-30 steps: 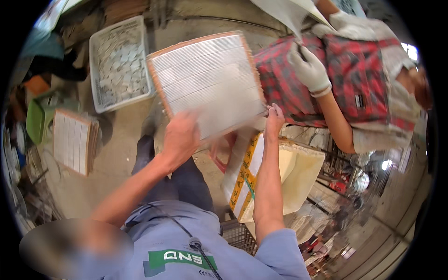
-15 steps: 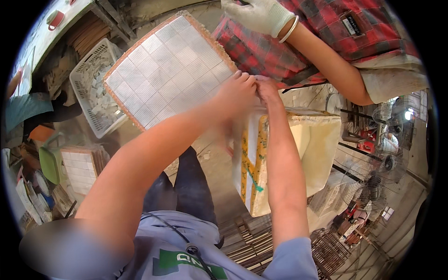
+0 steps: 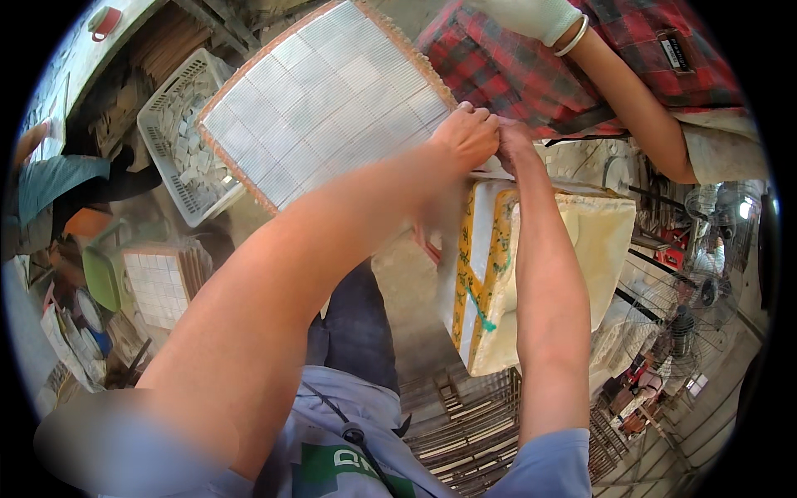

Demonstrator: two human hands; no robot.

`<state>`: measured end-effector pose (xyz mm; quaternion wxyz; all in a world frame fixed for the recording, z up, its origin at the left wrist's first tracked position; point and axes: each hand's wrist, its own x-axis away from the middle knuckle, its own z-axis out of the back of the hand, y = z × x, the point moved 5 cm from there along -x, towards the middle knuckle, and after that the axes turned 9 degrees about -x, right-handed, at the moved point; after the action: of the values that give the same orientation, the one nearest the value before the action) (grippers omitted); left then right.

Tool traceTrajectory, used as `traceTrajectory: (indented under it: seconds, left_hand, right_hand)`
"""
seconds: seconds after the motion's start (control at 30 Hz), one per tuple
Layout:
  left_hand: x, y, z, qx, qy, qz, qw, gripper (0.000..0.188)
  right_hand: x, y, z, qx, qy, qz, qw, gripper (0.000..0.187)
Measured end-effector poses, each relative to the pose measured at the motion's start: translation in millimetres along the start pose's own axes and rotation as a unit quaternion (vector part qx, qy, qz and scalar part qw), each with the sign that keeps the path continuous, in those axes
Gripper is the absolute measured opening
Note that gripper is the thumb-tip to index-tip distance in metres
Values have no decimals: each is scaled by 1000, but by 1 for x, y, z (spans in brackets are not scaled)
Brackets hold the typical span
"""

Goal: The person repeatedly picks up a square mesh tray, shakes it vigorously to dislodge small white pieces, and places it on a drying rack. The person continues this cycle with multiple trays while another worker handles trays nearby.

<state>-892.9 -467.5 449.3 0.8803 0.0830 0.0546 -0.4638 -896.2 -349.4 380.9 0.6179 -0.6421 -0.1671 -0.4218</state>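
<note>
place: a workshop, I see | landmark: white basket [image 3: 168,173] with small white pieces [image 3: 193,158] | near it: stacked panels [image 3: 158,289] | well apart from it: caged fans [image 3: 682,325], gloved co-worker [image 3: 519,66]

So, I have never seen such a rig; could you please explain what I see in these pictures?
No robot here: these are a person's bare hands. A wide fisheye camera on the head looks down, so straight edges bend. The left hand and right hand meet at a corner of a white gridded panel with orange-brown edges; their grip is hard to see. Beneath the right forearm is a taped foam box. At left, a white plastic basket holds small pale pieces. A co-worker's gloved hand is at the top.
</note>
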Motion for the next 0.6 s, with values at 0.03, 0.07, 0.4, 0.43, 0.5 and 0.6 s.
traceTrajectory:
  seconds: [0.03, 0.07, 0.4, 0.43, 0.5, 0.6]
  left_hand:
    - [0, 2, 1, 1, 5, -4, 1000, 13]
    - [0, 2, 1, -4, 13, 1, 1000, 13]
    - [44, 31, 9, 20, -1, -38, 999, 11]
    - [50, 32, 10, 28, -8, -44, 999, 13]
    - [63, 34, 20, 33, 33, -49, 998, 16]
    - [99, 31, 46, 181, 87, 8, 980, 22]
  right_hand:
    - [-3, 3, 4, -1, -7, 4, 1000, 14]
    - [-2, 1, 1, 0, -17, 8, 1000, 14]
    - [13, -15, -11, 125, -59, 140, 980, 20]
    - [18, -19, -13, 181, -32, 170, 968, 20]
    - [40, -32, -24, 281, 54, 277, 917, 20]
    - [98, -43, -50, 328, 161, 376, 852, 24]
